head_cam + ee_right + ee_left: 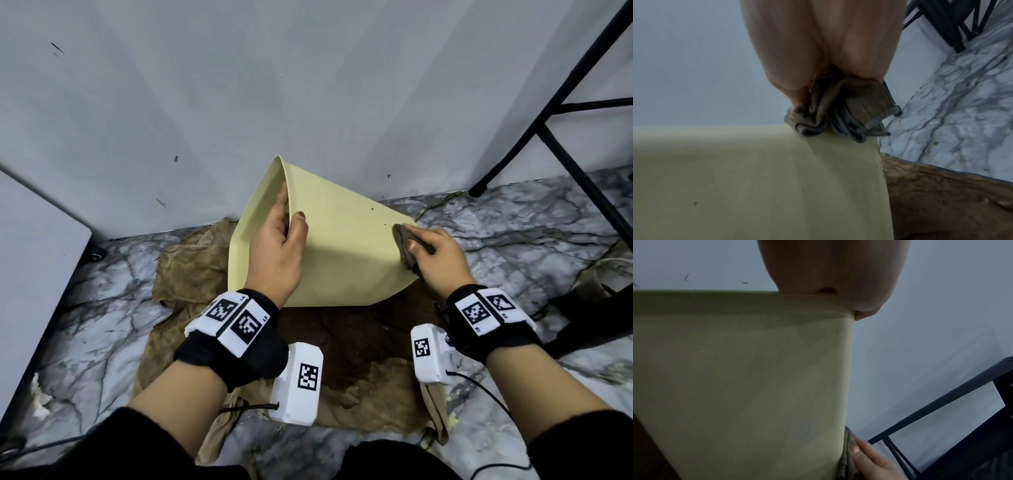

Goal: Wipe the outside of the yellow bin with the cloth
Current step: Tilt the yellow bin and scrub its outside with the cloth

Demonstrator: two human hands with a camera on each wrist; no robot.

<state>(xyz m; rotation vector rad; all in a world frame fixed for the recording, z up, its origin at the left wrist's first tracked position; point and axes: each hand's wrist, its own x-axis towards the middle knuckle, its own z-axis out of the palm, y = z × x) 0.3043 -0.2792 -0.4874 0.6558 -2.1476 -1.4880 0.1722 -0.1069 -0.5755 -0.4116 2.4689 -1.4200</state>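
The pale yellow bin (346, 250) lies tipped on its side on the floor, its mouth facing left and its base toward the right. My left hand (279, 240) grips the rim, fingers inside and thumb on the outer wall; the same bin wall (740, 378) fills the left wrist view. My right hand (433, 255) holds a bunched grey-brown cloth (406, 248) against the outer wall near the base corner. Up close the cloth (840, 112) is wadded under my fingers on the bin's edge (777, 178). Small dark specks dot the wall.
A stained brown sheet (191, 274) covers the marble floor (513, 233) under the bin. The grey wall (274, 85) stands right behind. Black metal furniture legs (561, 147) rise at the right, a white panel (30, 246) at the left.
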